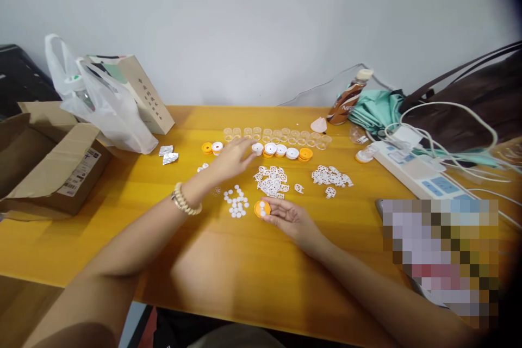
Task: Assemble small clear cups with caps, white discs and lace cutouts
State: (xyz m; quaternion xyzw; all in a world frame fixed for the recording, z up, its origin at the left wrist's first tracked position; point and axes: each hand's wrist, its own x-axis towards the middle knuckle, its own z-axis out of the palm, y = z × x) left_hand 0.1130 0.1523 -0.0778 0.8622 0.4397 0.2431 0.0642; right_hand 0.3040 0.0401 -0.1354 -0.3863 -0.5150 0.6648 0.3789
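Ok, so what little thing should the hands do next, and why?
Maybe the left hand should pinch the round white plastic piece by its fingertips: that piece looks within easy reach, and the right hand is busy holding the round orange plastic piece.

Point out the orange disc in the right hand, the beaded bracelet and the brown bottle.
Orange disc (258, 209): head view, left part of its face.
Beaded bracelet (181, 205): head view, beads midway along its visible curve.
Brown bottle (346, 103): head view, middle of its body.
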